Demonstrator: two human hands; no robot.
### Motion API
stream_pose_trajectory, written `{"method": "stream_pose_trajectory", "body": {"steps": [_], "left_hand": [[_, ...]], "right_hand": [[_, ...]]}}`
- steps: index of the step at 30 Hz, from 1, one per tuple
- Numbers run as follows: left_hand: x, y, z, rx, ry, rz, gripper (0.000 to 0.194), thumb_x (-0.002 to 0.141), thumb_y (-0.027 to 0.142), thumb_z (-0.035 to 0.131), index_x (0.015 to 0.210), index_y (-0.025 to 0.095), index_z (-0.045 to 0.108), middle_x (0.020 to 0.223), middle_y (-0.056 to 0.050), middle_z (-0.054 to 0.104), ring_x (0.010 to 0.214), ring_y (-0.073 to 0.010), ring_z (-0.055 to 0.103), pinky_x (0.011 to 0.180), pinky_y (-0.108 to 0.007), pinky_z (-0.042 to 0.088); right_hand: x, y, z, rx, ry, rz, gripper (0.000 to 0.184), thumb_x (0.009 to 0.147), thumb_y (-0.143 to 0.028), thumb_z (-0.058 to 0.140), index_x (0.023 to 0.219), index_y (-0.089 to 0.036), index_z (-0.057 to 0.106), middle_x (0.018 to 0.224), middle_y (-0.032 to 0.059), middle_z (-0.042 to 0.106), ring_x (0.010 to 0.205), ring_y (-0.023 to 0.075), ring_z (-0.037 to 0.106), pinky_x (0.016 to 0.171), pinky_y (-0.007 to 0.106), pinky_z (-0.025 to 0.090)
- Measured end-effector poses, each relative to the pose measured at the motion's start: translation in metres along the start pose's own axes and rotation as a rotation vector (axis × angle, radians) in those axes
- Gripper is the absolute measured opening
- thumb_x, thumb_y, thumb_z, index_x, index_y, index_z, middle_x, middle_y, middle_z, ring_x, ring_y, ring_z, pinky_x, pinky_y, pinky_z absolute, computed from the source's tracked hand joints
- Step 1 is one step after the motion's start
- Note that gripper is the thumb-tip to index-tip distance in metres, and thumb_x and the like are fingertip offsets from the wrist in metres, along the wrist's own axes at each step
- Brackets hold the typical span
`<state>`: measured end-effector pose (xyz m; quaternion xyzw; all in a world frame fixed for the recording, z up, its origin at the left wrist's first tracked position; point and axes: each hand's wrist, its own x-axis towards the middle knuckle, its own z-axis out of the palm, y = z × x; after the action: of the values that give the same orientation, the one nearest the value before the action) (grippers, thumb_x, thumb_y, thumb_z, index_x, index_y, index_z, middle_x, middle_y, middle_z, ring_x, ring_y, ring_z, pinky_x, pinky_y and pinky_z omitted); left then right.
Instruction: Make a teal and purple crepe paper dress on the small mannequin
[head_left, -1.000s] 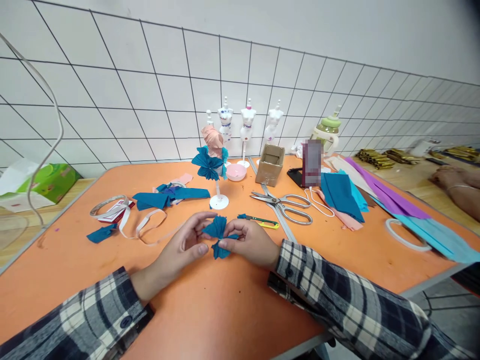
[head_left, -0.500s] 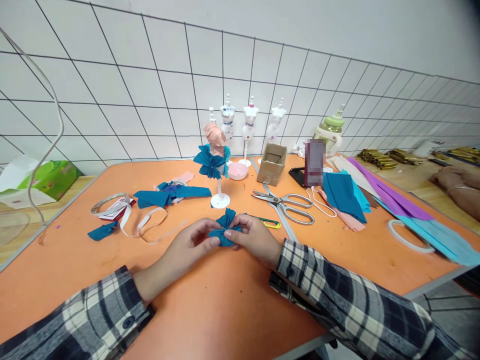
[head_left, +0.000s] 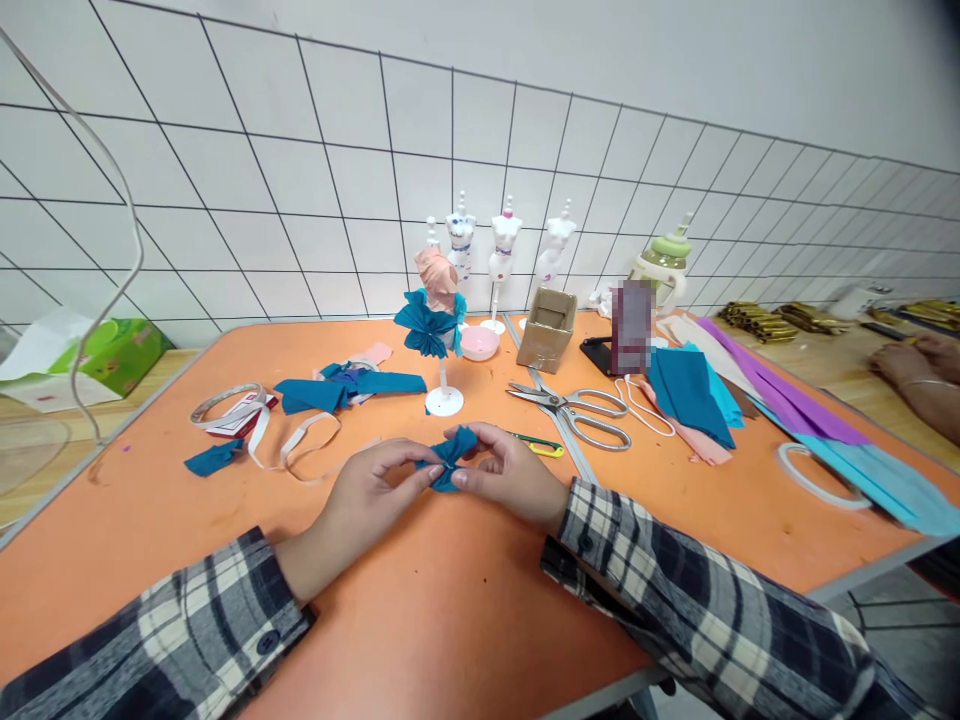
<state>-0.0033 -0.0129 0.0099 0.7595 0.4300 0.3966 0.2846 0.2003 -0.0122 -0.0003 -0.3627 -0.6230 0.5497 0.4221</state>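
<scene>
A gathered blue crepe-paper bow [head_left: 459, 446] is pinched between both my hands above the orange table [head_left: 420, 620]. My left hand [head_left: 379, 490] grips its left side, thumb and fingers closed on it. From the right, my right hand [head_left: 514, 475] holds the bow with the thumb near its centre and the fingers behind. Just beyond stands a small dress-form mannequin [head_left: 444, 400] wearing pink and blue crepe paper [head_left: 426, 325]. Scissors [head_left: 574, 408] and a yellow-green utility knife [head_left: 541, 446] lie to the right of my hands.
On the left are blue paper strips [head_left: 390, 383], a white ribbon [head_left: 300, 435] and a tape roll. Behind stand white mannequins [head_left: 504, 240], a pink bowl [head_left: 480, 343] and a cardboard box [head_left: 546, 335]. Coloured paper [head_left: 690, 390] lies right, near another person's hands [head_left: 919, 365].
My fingers have shifted on the bow, the right hand's fingers rising along its top edge. The bow has turned slightly. The whole view has moved a little.
</scene>
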Motion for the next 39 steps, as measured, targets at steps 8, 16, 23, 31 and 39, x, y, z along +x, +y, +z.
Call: {"method": "stream_pose_trajectory", "body": {"steps": [8,16,23,31,39], "left_hand": [[-0.007,-0.003,-0.006,-0.366,0.007,0.087,0.045,0.087,0.055,0.063,0.121,0.026,0.063,0.119,-0.008,0.064,0.113,-0.0255,0.057,0.096,-0.036,0.045],[-0.006,0.001,0.0,-1.018,-0.523,-0.448,0.053,0.082,0.065,0.063,0.098,0.015,0.07,0.082,-0.007,0.066,0.073,-0.0169,0.06,0.064,-0.026,0.047],[-0.002,0.0,0.001,-0.893,-0.368,-0.542,0.026,0.076,0.036,0.081,0.086,0.014,0.069,0.074,-0.001,0.064,0.065,-0.0102,0.055,0.062,-0.022,0.044],[-0.003,-0.001,0.001,-0.83,-0.282,-0.462,0.025,0.079,0.037,0.077,0.085,0.015,0.067,0.073,-0.001,0.062,0.068,-0.0113,0.056,0.063,-0.022,0.045],[-0.004,-0.002,0.005,-0.742,-0.278,-0.463,0.027,0.081,0.04,0.074,0.094,0.017,0.069,0.086,-0.005,0.067,0.079,-0.016,0.06,0.072,-0.028,0.049]], "right_hand": [[-0.003,-0.008,-0.009,-0.466,0.129,-0.631,0.019,0.08,-0.008,0.059,0.088,-0.022,0.069,0.084,0.0023,0.07,0.078,0.0143,0.066,0.073,0.027,0.052],[-0.005,-0.007,-0.014,-0.756,-0.019,-0.909,0.022,0.086,-0.008,0.05,0.094,-0.023,0.063,0.09,0.0014,0.074,0.084,0.0115,0.068,0.081,0.025,0.051],[-0.003,-0.008,-0.016,-0.762,-0.004,-0.792,0.032,0.078,-0.005,0.045,0.1,-0.022,0.062,0.089,0.0028,0.072,0.081,0.0161,0.064,0.078,0.03,0.051],[-0.017,-0.023,-0.008,-0.868,0.012,-0.806,0.046,0.071,-0.013,0.049,0.115,-0.022,0.061,0.122,0.0094,0.06,0.112,0.024,0.056,0.096,0.042,0.045],[-0.015,-0.02,0.006,-1.094,0.292,-0.712,0.007,0.087,-0.029,0.064,0.086,-0.022,0.066,0.097,0.0039,0.069,0.091,0.0198,0.06,0.079,0.035,0.04]]}}
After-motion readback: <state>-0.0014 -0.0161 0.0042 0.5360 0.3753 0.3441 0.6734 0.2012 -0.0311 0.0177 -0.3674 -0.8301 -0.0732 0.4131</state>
